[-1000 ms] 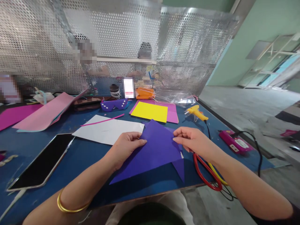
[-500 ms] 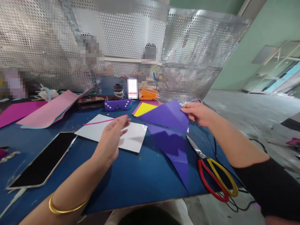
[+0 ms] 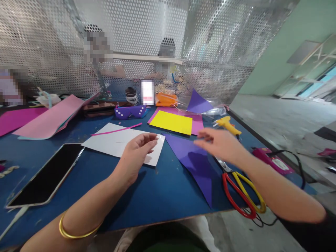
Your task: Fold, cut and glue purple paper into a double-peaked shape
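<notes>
My left hand [image 3: 138,154] hovers over the right part of a white sheet [image 3: 111,141], its fingers loosely curled and apart, with nothing in them. A thin magenta strip [image 3: 117,130] lies across that sheet. My right hand [image 3: 217,141] is empty, fingers apart and slightly blurred, above a purple paper triangle [image 3: 195,166] on the table. Another purple triangle [image 3: 197,102] lies at the back by clear plastic wrap. Scissors with one red and one yellow handle [image 3: 237,189] lie below my right forearm, blades partly hidden by it.
A yellow sheet [image 3: 172,122] rests on pink paper. Purple paper glasses [image 3: 130,112] stand behind the white sheet. A phone [image 3: 47,178] with a cable lies at left, near pink sheets [image 3: 52,119]. A yellow glue gun [image 3: 228,125] and a magenta device [image 3: 273,161] are at right.
My right hand has let go of one purple triangle, now at the back, and moved nearer over the other. The yellow sheet is uncovered. My left hand has shifted right.
</notes>
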Available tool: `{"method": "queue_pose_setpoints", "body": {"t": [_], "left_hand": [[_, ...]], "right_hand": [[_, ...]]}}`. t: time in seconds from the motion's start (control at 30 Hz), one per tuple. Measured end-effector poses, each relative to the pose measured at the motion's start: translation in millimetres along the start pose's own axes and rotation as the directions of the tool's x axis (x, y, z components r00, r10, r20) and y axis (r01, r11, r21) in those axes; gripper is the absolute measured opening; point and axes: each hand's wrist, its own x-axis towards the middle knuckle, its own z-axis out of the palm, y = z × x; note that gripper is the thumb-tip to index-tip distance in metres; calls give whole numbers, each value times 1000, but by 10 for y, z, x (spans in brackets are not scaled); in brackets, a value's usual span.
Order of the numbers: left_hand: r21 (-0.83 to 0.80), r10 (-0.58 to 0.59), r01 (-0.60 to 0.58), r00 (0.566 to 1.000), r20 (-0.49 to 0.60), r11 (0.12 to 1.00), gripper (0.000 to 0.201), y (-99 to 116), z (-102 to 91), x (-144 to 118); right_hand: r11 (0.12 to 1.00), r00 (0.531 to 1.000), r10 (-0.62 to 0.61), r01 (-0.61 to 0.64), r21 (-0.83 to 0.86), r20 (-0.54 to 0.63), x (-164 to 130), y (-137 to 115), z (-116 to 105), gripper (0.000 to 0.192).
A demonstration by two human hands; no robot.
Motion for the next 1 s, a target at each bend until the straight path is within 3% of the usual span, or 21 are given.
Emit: {"method": "queue_pose_setpoints", "body": {"t": [0.07, 0.17, 0.27, 0.37, 0.5, 0.6, 0.67, 0.7, 0.73, 0.8, 0.9, 1.0], "left_hand": [[39, 31, -32, 999, 12, 999, 38, -11, 22, -15], [101, 96, -100, 995, 36, 990, 37, -35, 69, -42], [183, 202, -210, 977, 61, 960, 34, -56, 105, -76], [310, 348, -349, 936, 62, 884, 30, -66, 121, -111], [460, 571, -539, 817, 81, 706, 29, -38, 144, -171], [550, 694, -651, 700, 170, 522, 36, -15, 140, -236], [656, 744, -672, 622, 246, 345, 48, -37, 92, -281], [713, 746, -653, 602, 284, 255, 55, -65, 51, -301], [763, 723, -618, 613, 318, 189, 63, -106, 1, -317], [835, 622, -542, 689, 372, 100, 71, -218, -114, -332], [865, 427, -501, 790, 441, 35, 61, -400, -292, -308], [874, 340, -486, 826, 449, 29, 44, -493, -489, -260]], "right_hand": [[991, 994, -80, 87, -97, 73, -404, -107, 186, 41], [803, 961, -238, 275, -529, 139, -791, -189, 465, 43], [757, 966, -234, 253, -602, 112, -889, -187, 639, 38], [751, 974, -223, 193, -632, 32, -882, -154, 648, 27], [743, 965, -214, 59, -667, -153, -965, -82, 474, 22], [740, 929, -235, -19, -672, -284, -1110, -4, 316, 26], [740, 868, -313, -31, -672, -385, -1218, 46, 237, 28], [738, 821, -370, -25, -675, -435, -1267, 66, 209, 28], [732, 768, -430, -11, -681, -474, -1309, 83, 192, 28], [705, 680, -536, 34, -708, -501, -1364, 103, 191, 27], [635, 635, -648, 145, -759, -421, -1368, 110, 290, 29], [549, 629, -731, 312, -776, -264, -1316, 101, 485, 35]]}}
